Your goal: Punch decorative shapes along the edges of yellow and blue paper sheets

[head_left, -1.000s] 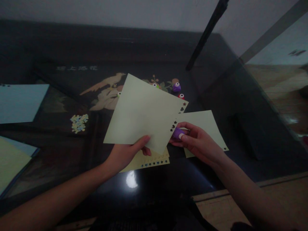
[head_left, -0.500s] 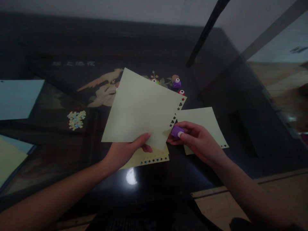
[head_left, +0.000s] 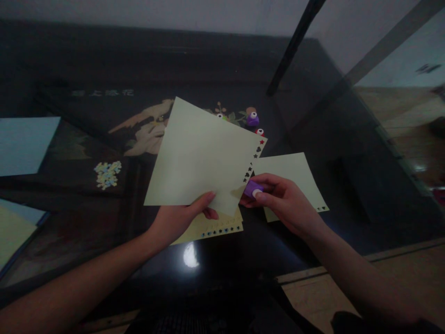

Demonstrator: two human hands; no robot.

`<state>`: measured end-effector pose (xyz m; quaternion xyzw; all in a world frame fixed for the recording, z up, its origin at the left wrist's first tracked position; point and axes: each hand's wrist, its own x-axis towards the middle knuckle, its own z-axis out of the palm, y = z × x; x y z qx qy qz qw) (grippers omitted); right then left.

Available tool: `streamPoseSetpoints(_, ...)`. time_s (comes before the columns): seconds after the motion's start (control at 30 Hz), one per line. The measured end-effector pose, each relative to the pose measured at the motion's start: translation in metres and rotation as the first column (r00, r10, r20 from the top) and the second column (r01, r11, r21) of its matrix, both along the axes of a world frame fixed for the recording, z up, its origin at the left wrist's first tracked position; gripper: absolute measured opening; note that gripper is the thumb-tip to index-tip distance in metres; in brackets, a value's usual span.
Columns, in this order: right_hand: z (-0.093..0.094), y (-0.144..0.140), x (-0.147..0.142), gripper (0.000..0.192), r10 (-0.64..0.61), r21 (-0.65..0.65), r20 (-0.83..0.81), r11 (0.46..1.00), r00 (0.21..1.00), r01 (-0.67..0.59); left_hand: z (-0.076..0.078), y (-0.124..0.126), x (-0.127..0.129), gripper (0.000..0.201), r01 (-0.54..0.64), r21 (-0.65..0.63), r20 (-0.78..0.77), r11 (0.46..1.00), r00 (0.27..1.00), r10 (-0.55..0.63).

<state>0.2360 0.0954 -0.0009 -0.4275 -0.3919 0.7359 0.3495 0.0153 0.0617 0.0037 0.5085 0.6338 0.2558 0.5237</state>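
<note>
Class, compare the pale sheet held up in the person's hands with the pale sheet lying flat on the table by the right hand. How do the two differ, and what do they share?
The held sheet is lifted and tilted, pinched by the left hand; the flat sheet lies on the dark table. The held sheet shows punched shapes along its right edge, where the right hand presses a purple punch; the flat sheet shows a few at one near corner. The held sheet looks larger. Both are pale yellow-green.

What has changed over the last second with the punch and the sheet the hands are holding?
The right hand has slid the purple punch down the pale green sheet's punched edge toward its lower corner. The left hand still pinches the sheet's bottom edge; the papers lying on the dark table are unmoved.
</note>
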Motion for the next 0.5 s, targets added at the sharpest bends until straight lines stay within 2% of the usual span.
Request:
streamPoseSetpoints(0.17,0.0005,0.0003,-0.0022,0.027,-0.012,-0.013,-0.002,1.0,1.0,0.012,-0.0006,0.0016,-0.0002,0.035,0.015,-0.004,0.002,1.0,1.0,-0.015)
streamPoseSetpoints(0.5,-0.0008,-0.0006,-0.0045,0.027,0.037,0.009,0.113,0.999,0.993,-0.038,-0.0016,-0.0008,-0.0001,0.037,0.081,-0.046,0.001,0.996,0.997,-0.081)
